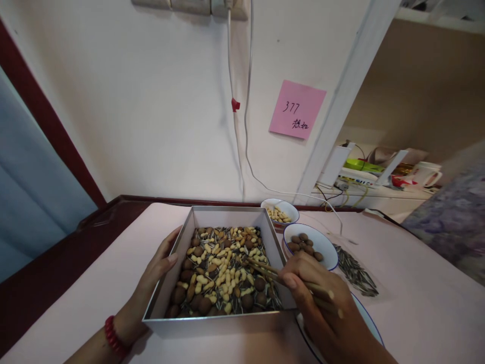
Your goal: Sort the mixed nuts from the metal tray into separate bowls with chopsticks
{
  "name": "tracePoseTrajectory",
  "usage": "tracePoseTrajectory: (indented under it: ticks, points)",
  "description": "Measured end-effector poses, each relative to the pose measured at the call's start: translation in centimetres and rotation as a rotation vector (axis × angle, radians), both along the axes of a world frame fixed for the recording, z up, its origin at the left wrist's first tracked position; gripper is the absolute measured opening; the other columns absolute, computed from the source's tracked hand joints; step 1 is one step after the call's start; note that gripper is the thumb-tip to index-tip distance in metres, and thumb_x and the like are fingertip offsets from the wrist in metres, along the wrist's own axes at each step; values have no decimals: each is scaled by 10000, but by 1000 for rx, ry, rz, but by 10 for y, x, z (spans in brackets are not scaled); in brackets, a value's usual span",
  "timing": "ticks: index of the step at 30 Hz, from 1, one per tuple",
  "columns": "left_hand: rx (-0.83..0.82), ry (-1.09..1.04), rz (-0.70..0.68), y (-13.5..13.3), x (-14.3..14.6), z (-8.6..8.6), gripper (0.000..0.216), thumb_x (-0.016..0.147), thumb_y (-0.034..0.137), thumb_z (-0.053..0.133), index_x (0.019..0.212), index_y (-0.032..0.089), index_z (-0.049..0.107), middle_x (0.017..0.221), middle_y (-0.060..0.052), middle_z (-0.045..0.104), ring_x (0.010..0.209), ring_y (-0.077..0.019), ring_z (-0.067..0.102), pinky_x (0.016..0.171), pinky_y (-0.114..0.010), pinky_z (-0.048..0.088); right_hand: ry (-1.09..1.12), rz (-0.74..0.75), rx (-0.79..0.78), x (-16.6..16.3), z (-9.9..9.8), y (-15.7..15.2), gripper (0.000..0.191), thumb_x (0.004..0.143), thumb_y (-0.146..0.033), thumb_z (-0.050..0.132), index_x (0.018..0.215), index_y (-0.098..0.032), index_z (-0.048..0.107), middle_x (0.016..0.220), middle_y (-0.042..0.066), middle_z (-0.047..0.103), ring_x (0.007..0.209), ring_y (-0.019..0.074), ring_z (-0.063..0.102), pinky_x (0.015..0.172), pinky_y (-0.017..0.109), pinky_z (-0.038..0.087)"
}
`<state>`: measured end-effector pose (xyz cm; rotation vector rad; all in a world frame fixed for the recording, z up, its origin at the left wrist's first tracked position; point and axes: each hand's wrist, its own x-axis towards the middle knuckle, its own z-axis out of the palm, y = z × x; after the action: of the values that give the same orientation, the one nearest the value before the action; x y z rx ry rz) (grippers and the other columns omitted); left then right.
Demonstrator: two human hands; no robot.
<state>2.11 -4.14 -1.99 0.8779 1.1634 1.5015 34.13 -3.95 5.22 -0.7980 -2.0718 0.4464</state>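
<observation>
A square, pale grey box [215, 323] holds a mix of peanuts in the shell [227, 277], round brown nuts [204, 305], almonds and striped sunflower seeds. My left hand [161, 265], with a red bead bracelet at the wrist, steadies the box by its left wall; some of its fingers are hidden. Wooden chopsticks [265, 268] are gripped in my right hand [320, 290] above the box's right rim. Their tips reach down among the peanuts and seeds; whether anything is pinched between them, I cannot tell.
Behind the box's right side stands a small bowl [293, 208] of peanuts. Nearer is a blue-rimmed bowl [326, 241] of round brown nuts. Loose sunflower seeds [354, 270] lie right of it. Another blue-rimmed dish [373, 326] is partly under my right hand. A white cable [303, 194] trails onto the table.
</observation>
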Motion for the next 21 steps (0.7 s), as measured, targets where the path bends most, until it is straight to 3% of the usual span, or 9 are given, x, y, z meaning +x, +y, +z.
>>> tracePoseTrajectory:
  ticks: [16, 21]
  points:
    - [-17, -10, -2, -2, 3, 4, 797, 760, 497, 752, 1491, 320, 490, 1522, -75, 551, 1308, -433, 565, 1040, -493, 532, 67, -29, 89, 11, 11, -4, 221, 1047, -150, 406, 941, -214, 589, 818, 5, 601, 776, 118, 607, 682, 256, 466]
    - [-48, 15, 26, -9, 15, 20, 752, 774, 508, 742, 1465, 330, 505, 1492, -53, 584, 1331, -412, 548, 1030, -465, 544, 174, -203, 203, 44, 25, -14, 185, 1024, -234, 473, 983, -271, 650, 919, 24, 663, 902, 183, 653, 789, 293, 499]
